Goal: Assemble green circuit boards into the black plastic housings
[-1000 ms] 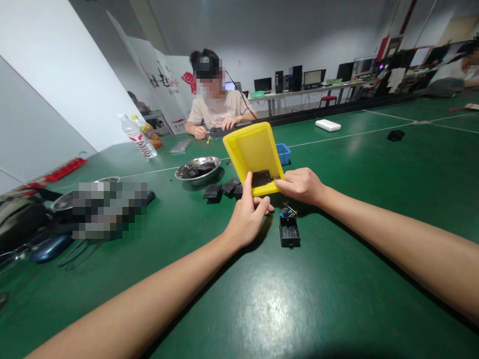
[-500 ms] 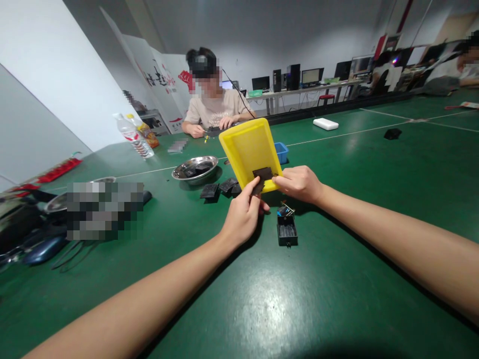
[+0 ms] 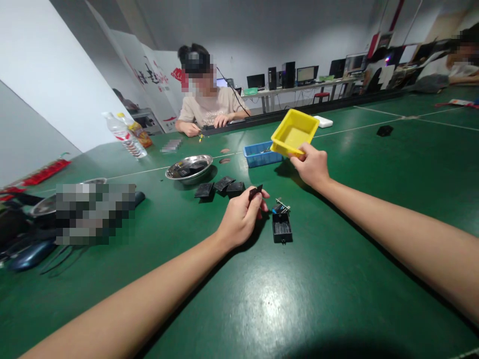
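Observation:
My right hand [image 3: 313, 163] grips the near edge of a yellow plastic bin [image 3: 296, 130], which is tilted in the air above the table. Between the fingers of my left hand [image 3: 243, 213] is a thin flat black plastic piece [image 3: 255, 192], partly hidden by the fingers. Just right of that hand lies an open black box [image 3: 282, 229] with grey ribbed lines inside. A small circuit board with blue parts [image 3: 281, 206] rests against its far end. Several closed black boxes [image 3: 224, 184] lie beyond my left hand.
A blue bin [image 3: 258, 155] stands behind the yellow one. A metal bowl [image 3: 190, 169] holds black parts. Bottles [image 3: 125, 137] stand at the back left, near a seated person [image 3: 209, 104]. A blue mouse [image 3: 32, 255] and cables lie at left; a white block [image 3: 324, 122] lies far back.
My right hand has moved the yellow bin up and right, away from my left hand, and tipped it flatter. The black piece has left the bin in my left hand. The blue bin shows more.

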`<state>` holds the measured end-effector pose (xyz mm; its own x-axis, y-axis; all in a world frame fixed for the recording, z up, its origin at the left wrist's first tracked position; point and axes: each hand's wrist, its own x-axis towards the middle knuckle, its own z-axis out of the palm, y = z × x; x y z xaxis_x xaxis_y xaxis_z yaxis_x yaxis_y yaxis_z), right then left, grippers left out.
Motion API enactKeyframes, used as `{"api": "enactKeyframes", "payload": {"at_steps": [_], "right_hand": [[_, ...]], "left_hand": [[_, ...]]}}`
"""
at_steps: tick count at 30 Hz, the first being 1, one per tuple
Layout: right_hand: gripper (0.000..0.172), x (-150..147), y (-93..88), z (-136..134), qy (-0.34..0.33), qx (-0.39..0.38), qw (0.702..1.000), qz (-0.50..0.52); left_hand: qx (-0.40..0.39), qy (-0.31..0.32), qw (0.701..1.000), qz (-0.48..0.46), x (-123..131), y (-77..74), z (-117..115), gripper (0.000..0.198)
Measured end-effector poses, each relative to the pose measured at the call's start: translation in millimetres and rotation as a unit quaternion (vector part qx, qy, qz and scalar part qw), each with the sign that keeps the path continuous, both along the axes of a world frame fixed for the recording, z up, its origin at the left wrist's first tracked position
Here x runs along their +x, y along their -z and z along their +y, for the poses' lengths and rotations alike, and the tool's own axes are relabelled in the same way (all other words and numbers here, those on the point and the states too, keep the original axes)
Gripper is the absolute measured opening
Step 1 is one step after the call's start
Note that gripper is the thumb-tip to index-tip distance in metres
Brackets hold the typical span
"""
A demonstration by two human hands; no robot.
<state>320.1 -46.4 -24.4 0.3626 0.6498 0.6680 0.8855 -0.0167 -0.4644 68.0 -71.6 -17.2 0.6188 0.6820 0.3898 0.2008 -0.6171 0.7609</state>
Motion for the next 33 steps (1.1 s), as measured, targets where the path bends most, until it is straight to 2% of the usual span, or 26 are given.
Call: {"api": "enactKeyframes", "payload": {"at_steps": [3,7,10,12,14,18,21,23,26,27,29,33], "right_hand": [[0.014,27.3,-0.5,2.1,0.064,-0.034,0.997,0.031],[0.018,56.7,5.5,4.5,0.104,-0.080,0.989,0.069],[0.021,63.2,9.7,6.9,0.123,-0.090,0.986,0.073],[0.023,61.8,11.0,8.3,0.115,-0.099,0.986,0.071],[0.032,58.8,11.3,8.8,0.096,-0.109,0.986,0.075],[0.063,52.2,10.7,7.6,0.021,-0.124,0.988,0.086],[0.069,43.5,9.6,7.2,-0.028,-0.135,0.986,0.097],[0.061,34.1,8.7,5.8,-0.050,-0.146,0.983,0.100],[0.027,15.0,8.2,-4.2,-0.134,-0.162,0.971,0.111],[0.023,7.6,8.3,-10.7,-0.176,-0.168,0.961,0.131],[0.032,-8.1,8.4,-27.8,-0.265,-0.167,0.931,0.188],[0.039,-39.6,6.6,-65.7,-0.393,-0.157,0.857,0.294]], "left_hand": [[0.009,0.020,0.999,0.040,-0.5,-3.1,-0.2,0.039],[0.003,0.048,0.996,0.069,-1.7,-4.1,-0.8,0.051],[-0.029,0.058,0.997,0.047,-2.7,0.1,-0.2,0.058],[-0.059,0.062,0.996,0.030,-3.3,3.4,0.6,0.061],[-0.074,0.058,0.995,0.030,-3.7,5.2,1.1,0.063],[-0.053,0.045,0.996,0.049,-3.6,3.0,0.9,0.061],[-0.048,0.046,0.997,0.043,-2.7,1.2,1.4,0.057],[-0.055,0.046,0.997,0.039,-2.0,1.8,2.4,0.056],[-0.072,0.047,0.995,0.041,-0.7,3.7,3.6,0.061],[-0.074,0.045,0.995,0.044,-0.3,4.0,3.7,0.063],[-0.063,0.038,0.996,0.056,0.5,3.3,3.5,0.062],[-0.006,0.041,0.995,0.089,2.1,-0.8,3.9,0.048]]}}
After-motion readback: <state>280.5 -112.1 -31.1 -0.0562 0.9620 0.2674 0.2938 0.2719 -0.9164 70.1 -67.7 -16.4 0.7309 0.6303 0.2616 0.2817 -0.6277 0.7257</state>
